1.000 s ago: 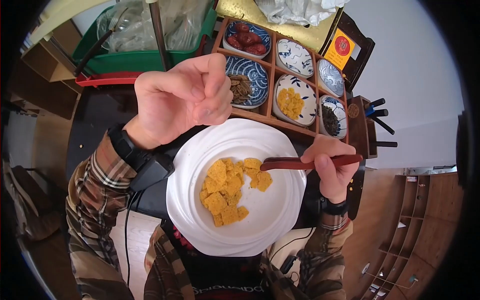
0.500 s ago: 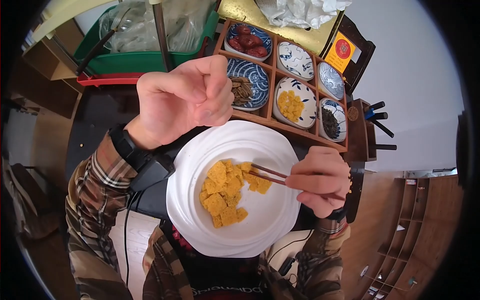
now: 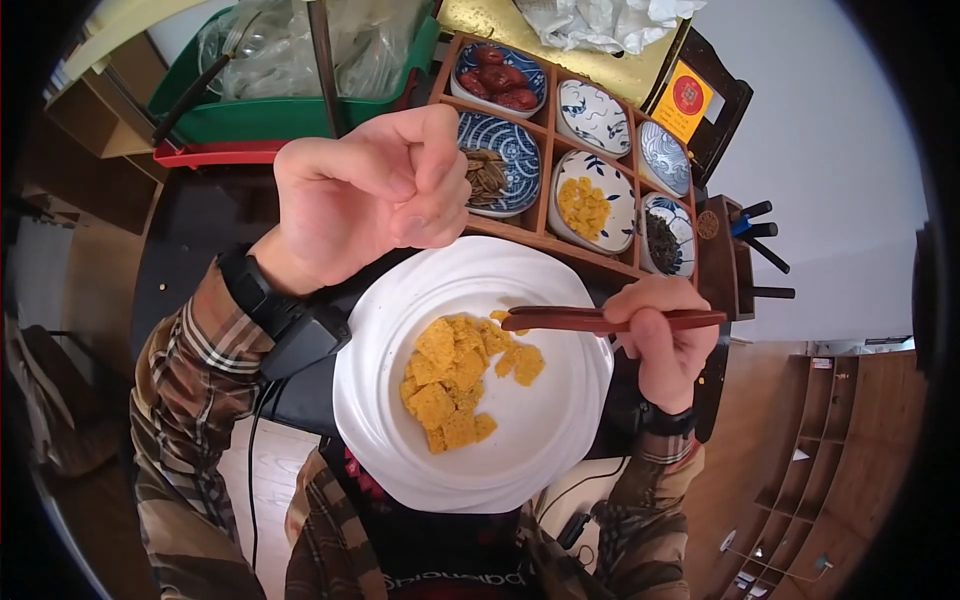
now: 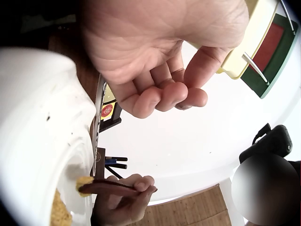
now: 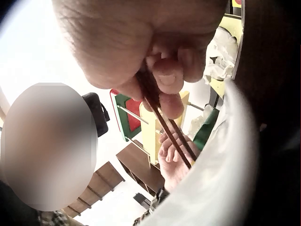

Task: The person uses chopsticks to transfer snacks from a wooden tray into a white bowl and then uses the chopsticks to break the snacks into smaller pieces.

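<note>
My right hand (image 3: pixel 668 340) grips a pair of dark red chopsticks (image 3: pixel 600 319), whose tips hold a yellow piece (image 4: pixel 84 185) over the white bowl (image 3: pixel 560 420). In the bowl lies a pile of yellow crumbly pieces (image 3: pixel 450 380), with smaller ones (image 3: pixel 522 364) to its right. My left hand (image 3: pixel 370 190) hangs in the air above the bowl's upper left, fingers curled in and nothing visible in them. In the right wrist view the chopsticks (image 5: pixel 169 129) run down from the fingers of my right hand (image 5: pixel 146 47).
Behind the bowl a wooden divided tray (image 3: pixel 545 130) holds small dishes with red dates (image 3: pixel 497 78), seeds (image 3: pixel 484 177), yellow bits (image 3: pixel 582 208) and dark leaves (image 3: pixel 660 243). A green bin (image 3: pixel 250 122) with plastic bags stands back left; a pen holder (image 3: pixel 735 270) is at the right.
The right hand turned palm down with the chopsticks at the upper yellow pieces, then rolled back; the chopsticks now hold a piece raised from there. The left hand has hardly moved.
</note>
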`<state>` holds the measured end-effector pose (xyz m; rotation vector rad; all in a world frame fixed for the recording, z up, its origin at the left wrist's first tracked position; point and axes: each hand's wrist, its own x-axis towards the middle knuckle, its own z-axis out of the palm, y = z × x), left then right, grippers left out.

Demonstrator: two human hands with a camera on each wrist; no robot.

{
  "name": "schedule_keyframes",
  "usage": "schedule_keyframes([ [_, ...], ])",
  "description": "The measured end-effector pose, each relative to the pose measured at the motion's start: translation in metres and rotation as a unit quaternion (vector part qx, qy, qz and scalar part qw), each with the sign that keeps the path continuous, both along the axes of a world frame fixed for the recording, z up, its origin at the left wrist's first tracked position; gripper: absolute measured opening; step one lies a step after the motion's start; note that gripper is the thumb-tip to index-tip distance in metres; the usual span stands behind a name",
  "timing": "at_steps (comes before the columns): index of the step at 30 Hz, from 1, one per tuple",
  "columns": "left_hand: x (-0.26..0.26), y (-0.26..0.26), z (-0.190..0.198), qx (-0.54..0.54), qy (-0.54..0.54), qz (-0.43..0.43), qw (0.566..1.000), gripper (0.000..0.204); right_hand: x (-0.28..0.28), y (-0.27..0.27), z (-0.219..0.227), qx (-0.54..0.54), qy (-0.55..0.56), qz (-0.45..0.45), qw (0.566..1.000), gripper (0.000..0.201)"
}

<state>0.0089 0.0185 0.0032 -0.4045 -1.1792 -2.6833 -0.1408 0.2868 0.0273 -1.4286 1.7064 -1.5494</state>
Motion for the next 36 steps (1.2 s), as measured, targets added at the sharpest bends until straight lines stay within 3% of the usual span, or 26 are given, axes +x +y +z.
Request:
schedule_keyframes([
  [2, -0.001, 0.0, 0.0, -0.001, 0.002, 0.002, 1.0, 0.006, -0.001, 0.002, -0.002, -0.005, -0.043, -0.035, 0.998, 0.011],
  [3, -0.002, 0.0, 0.0, 0.003, 0.003, -0.001, 1.0, 0.006, -0.003, -0.001, -0.007, -0.042, -0.058, 0.001, 0.997, 0.013],
  [7, -0.002, -0.001, -0.002, 0.009, 0.002, -0.007, 1.0, 0.005, 0.01, -0.007, -0.001, -0.018, -0.124, 0.083, 0.989, 0.014],
  [10, -0.001, -0.001, 0.0, 0.004, -0.003, -0.008, 1.0, 0.005, 0.009, -0.016, 0.007, 0.032, -0.031, 0.128, 0.991, 0.015],
  [15, 0.0, 0.0, 0.001, 0.002, -0.01, 0.002, 1.0, 0.005, 0.003, -0.008, 0.004, -0.002, -0.081, 0.058, 0.995, 0.017],
  [20, 0.0, 0.001, 0.002, -0.007, -0.007, 0.001, 1.0, 0.006, -0.007, -0.008, 0.005, -0.038, -0.061, 0.086, 0.994, 0.013],
  [23, 0.001, 0.001, 0.001, -0.006, -0.009, 0.003, 1.0, 0.007, -0.011, -0.015, 0.009, 0.061, -0.003, 0.216, 0.975, 0.007],
  [27, -0.001, 0.0, 0.001, -0.006, -0.002, 0.0, 1.0, 0.008, -0.011, -0.023, 0.014, 0.097, 0.099, 0.305, 0.942, 0.006],
  [31, -0.001, 0.0, 0.001, -0.011, -0.002, -0.002, 1.0, 0.008, -0.01, -0.014, 0.009, 0.071, 0.051, 0.211, 0.974, 0.005],
  [33, -0.001, 0.0, 0.001, -0.011, -0.003, -0.001, 1.0, 0.008, -0.012, -0.01, 0.008, 0.064, 0.05, 0.114, 0.99, 0.005],
  [36, -0.001, 0.0, 0.001, -0.012, -0.001, 0.0, 1.0, 0.008, -0.011, -0.009, 0.007, 0.036, 0.029, 0.079, 0.996, 0.008],
])
